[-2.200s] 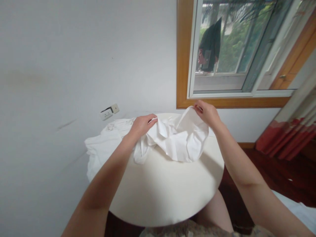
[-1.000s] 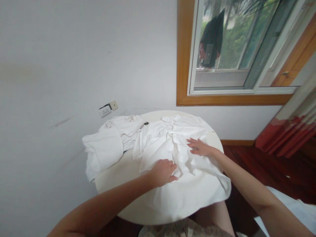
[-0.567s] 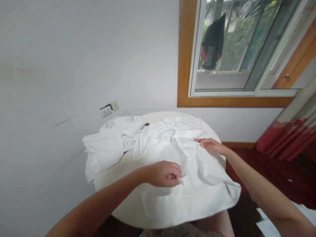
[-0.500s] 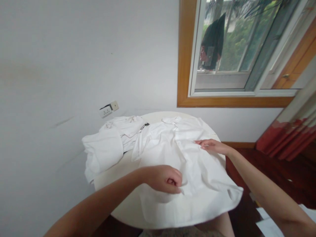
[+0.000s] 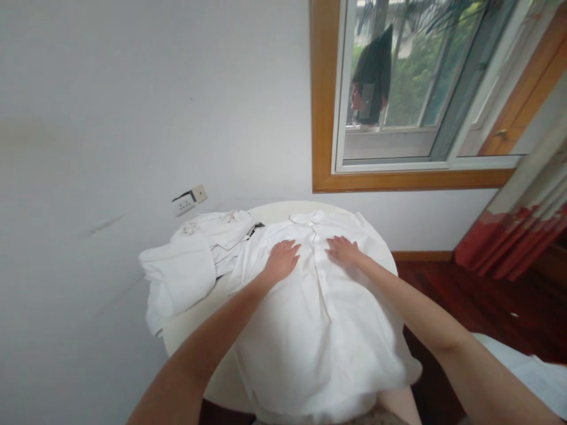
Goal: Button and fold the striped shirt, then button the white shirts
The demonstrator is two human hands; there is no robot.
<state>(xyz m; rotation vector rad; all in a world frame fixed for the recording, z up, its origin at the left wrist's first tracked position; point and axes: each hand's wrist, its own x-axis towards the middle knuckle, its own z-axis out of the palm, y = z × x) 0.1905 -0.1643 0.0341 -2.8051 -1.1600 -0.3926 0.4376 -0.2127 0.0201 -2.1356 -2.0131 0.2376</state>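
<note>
A white collared shirt lies spread front side up, its collar at the far side and its hem over the near edge of the round table. My left hand rests palm down on the upper left of the shirt, fingers spread. On the other side of the button placket, my right hand also lies flat on the cloth with its fingers apart. Neither hand grips anything. Soft creases run down the shirt's middle below the hands.
Folded white garments are piled at the table's left edge by the wall. A power socket sits above them. Beyond the table are a wood-framed window and a red and white curtain. More white cloth lies low at the right.
My left hand has let go of the cloth near the hem and moved up to the chest. My right hand has slid left towards the placket. The shirt's front lies straighter.
</note>
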